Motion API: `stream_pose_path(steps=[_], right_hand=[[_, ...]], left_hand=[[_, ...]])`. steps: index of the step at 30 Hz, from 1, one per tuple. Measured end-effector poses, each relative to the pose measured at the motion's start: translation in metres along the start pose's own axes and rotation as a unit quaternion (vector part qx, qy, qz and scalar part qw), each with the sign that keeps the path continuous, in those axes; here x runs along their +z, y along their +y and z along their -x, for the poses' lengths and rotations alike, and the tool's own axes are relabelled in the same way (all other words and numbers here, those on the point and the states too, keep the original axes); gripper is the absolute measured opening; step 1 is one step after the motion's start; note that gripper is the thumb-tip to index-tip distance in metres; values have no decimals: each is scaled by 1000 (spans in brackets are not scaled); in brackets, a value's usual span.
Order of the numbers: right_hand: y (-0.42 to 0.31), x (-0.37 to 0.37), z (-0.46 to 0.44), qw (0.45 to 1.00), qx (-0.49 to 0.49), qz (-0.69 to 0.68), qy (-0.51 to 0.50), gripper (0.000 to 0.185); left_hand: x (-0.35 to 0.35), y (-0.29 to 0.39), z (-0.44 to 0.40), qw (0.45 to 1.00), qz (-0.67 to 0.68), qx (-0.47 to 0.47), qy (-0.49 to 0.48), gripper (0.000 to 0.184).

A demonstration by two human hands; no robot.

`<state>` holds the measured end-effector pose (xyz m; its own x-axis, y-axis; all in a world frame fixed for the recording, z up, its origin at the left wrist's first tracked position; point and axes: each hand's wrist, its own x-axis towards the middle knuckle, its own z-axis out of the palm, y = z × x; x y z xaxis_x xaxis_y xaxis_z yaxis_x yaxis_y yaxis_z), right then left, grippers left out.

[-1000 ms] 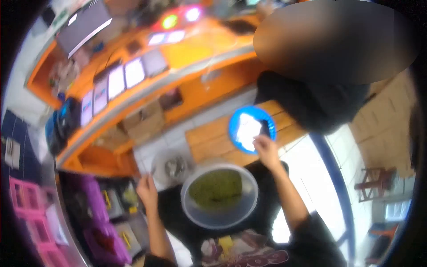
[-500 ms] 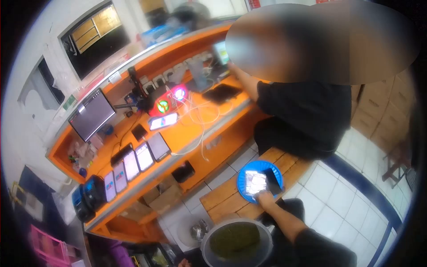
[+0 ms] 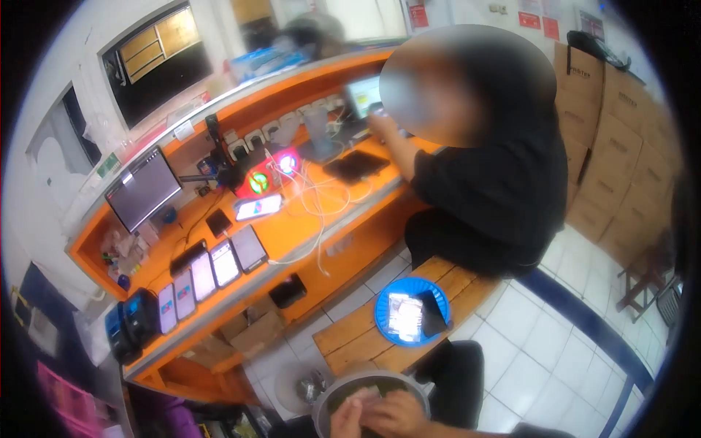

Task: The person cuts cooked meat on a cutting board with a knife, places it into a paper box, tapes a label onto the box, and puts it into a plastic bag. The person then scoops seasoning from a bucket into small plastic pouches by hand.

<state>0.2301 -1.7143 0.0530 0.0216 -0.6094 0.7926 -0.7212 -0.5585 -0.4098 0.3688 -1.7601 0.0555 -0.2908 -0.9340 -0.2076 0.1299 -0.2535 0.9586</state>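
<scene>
My left hand (image 3: 347,416) and my right hand (image 3: 398,415) are close together over a round grey tub (image 3: 321,409) at the bottom of the head view. Fingers of both hands are pinched together around something small and pale that I cannot make out. Dark green material shows inside the tub, mostly covered by my hands. Beyond them, a round blue plastic basket (image 3: 381,333) rests on a wooden bench (image 3: 350,343). In the basket lie shiny whitish packets (image 3: 404,315) and a flat black phone-like object (image 3: 434,314).
At the left, an orange counter (image 3: 292,237) bears several phones (image 3: 224,263), cables, a monitor (image 3: 143,190) and a black-and-blue device (image 3: 133,325). A co-worker in a dark shirt (image 3: 504,182) sits at the bench's far end, holding a phone. Stacked cartons (image 3: 621,146) line the right wall.
My right hand has left the blue basket and come back over the grey tub. My left hand has come up into view beside it. The view has shifted slightly.
</scene>
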Motion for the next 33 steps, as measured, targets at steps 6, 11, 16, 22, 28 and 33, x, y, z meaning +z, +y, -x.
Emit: stream_pose_path(steps=[6,11,16,22,28,33], right_hand=[[-7,4,34,984,150,-74,-57,29],[10,15,61,834,429,-334,-92,37],[13,-3,33,794,424,-385,-203,38],[7,-11,16,846,370,-324,-204,41],[7,-2,19,854,423,-271,-136,40],[1,-2,20,789,499,-317,-171,28]], left_hand=[[-23,-19,4,945,-298,117,-67,30],[-41,-18,7,939,-321,-42,-118,27],[-27,11,24,958,-215,-112,-155,26],[-41,-19,10,882,-450,116,-73,26],[-10,-6,31,835,-479,269,32,25],[-12,-20,22,942,-323,89,16,31]])
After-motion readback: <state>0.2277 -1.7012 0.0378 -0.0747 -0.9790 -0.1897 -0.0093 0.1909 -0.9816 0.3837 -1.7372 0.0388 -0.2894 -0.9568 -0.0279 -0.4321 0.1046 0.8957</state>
